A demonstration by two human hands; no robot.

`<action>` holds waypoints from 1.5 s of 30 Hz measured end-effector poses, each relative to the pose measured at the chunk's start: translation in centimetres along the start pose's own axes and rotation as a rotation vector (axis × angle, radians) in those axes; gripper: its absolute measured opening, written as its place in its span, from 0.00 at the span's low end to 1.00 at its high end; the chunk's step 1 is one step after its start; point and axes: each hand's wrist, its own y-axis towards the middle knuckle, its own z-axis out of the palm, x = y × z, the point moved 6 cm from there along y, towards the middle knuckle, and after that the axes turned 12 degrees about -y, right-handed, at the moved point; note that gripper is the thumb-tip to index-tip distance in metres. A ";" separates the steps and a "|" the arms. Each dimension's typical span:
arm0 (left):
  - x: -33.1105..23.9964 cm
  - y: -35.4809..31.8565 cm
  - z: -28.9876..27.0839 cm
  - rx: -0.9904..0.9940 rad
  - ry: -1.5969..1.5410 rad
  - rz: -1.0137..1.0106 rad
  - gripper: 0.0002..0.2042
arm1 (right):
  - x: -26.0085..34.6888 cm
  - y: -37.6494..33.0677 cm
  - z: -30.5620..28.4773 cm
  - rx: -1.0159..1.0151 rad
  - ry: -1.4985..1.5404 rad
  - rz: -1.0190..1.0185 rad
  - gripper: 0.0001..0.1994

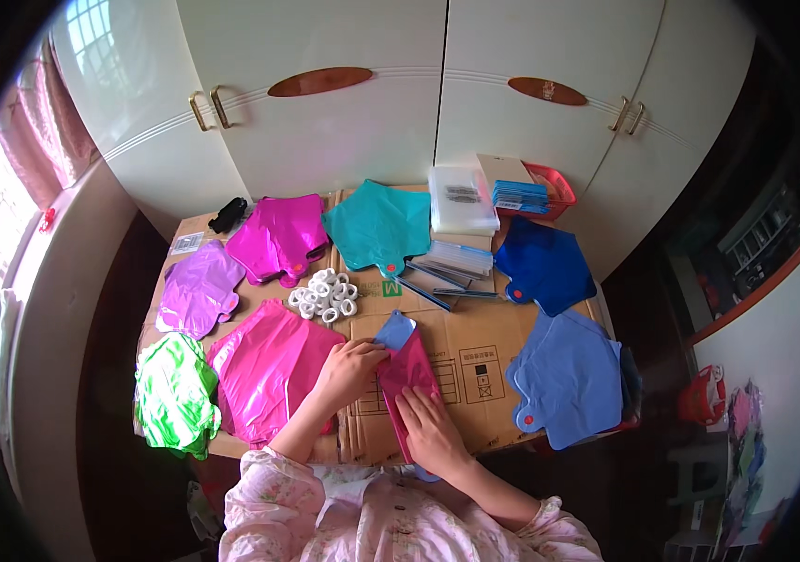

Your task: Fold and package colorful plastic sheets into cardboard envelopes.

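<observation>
A magenta foil balloon [407, 370], flat and folded into a long narrow strip, lies on the cardboard in front of me. A light blue foil piece [395, 332] sticks out at its far end. My left hand [351, 368] is closed at that far end, its bent fingers on the strip's left edge. My right hand [430, 429] rests flat along the near part of the strip, fingers stretched out. Left of my left hand spreads a stack of flat pink star-shaped foil balloons [264, 365]. A pile of small white rings [325, 296] sits just beyond my hands.
Around the cardboard-covered table [475, 328] lie lime green [175, 389], lilac [199, 288], magenta [278, 234], teal [379, 225], dark blue [546, 265] and light blue [569, 379] foil balloons. Clear plastic sleeves [463, 201] and a red basket [561, 190] stand before white cabinets [325, 131].
</observation>
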 end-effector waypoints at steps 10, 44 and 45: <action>-0.1 -0.8 0.4 -0.001 0.125 0.004 0.17 | -2.2 0.7 -2.5 -0.126 0.280 0.228 0.39; -4.1 -2.4 3.8 0.267 0.294 0.174 0.48 | -9.5 -0.3 -2.7 -0.020 0.046 0.581 0.15; -4.1 -2.4 3.8 0.264 0.293 0.177 0.48 | -9.2 -0.4 -2.7 -0.033 0.063 0.575 0.15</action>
